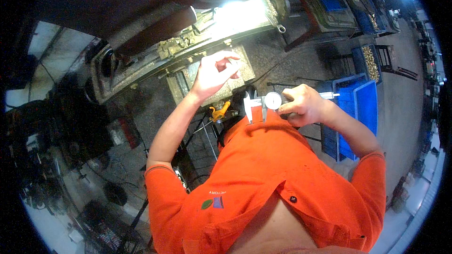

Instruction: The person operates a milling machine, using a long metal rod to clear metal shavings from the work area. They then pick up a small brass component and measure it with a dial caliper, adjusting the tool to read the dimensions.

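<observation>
My right hand [303,105] is wrapped round a dial caliper [273,101] with a white round face. Its jaws point toward my body and stand apart, with nothing visible between them but my orange shirt behind. The thin end of its beam sticks out past my hand to the right. My left hand [214,76] is raised in front of the machine bed, to the left of the caliper and apart from it. Its fingers curl in toward the thumb as in a pinch; whatever lies between them is too small or hidden to make out.
A long machine bed [155,67] under a bright lamp runs across ahead. Blue plastic crates [365,103] stand on the right, and a blue tray of small metal parts [371,63] lies beyond them. A yellow handle-like tool [220,111] sits below my left hand.
</observation>
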{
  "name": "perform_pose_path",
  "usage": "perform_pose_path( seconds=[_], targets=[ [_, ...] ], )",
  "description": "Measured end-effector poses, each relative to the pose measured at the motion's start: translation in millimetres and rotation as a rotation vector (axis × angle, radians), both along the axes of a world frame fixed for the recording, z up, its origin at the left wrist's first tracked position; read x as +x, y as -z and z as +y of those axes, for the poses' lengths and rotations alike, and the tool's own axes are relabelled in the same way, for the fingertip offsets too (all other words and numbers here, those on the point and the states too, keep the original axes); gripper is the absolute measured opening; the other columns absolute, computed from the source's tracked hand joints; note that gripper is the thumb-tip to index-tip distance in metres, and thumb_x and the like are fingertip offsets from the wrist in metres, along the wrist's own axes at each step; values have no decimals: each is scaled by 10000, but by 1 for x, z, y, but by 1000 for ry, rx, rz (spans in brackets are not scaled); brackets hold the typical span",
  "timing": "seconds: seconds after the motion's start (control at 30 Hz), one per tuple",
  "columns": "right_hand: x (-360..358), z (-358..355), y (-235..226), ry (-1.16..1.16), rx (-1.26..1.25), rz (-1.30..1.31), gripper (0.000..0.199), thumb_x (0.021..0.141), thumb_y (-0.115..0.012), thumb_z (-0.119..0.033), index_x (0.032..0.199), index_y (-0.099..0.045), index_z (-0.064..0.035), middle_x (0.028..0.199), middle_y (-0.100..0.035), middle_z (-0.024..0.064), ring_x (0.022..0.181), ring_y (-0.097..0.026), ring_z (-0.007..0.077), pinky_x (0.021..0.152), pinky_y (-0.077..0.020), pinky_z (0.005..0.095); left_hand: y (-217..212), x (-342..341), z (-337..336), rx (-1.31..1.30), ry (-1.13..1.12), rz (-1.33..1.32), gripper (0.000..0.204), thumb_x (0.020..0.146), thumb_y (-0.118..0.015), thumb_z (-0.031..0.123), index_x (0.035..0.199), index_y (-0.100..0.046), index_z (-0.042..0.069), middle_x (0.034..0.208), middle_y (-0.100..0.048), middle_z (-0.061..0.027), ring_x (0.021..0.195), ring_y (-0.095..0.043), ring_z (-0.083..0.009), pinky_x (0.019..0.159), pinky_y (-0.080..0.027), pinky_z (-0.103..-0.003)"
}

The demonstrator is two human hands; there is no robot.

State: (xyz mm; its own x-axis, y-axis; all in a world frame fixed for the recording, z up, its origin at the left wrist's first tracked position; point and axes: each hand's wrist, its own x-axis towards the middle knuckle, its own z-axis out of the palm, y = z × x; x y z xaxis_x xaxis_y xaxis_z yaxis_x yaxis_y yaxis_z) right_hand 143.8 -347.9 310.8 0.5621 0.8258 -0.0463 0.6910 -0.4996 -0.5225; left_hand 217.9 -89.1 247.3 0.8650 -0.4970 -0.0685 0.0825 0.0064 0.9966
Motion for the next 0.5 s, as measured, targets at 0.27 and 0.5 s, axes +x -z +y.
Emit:
perform_pose_path(
  seconds=[0.27, 0.5],
  targets=[
    [5, 6, 2, 11, -62, -5, 311, 513, -638, -191, 823, -644, -166, 682, -483, 103, 590, -541, 274, 497, -434, 386, 1, -20, -8, -128, 195, 159, 328, 821, -556, 64, 1133, -473, 7, 943, -625, -104, 903, -590, -147, 801, -471, -274],
    [9, 12, 5, -14, -80, 10, 308, 527, -652, -205, 834, -636, -176, 685, -484, 98, 597, -543, 271, 504, -435, 385, 1, -29, -14, 24, 281, 187, 245, 790, -587, 114, 1025, -566, 46, 679, -609, -31, 646, -551, -77, 619, -448, -225]
  ],
)
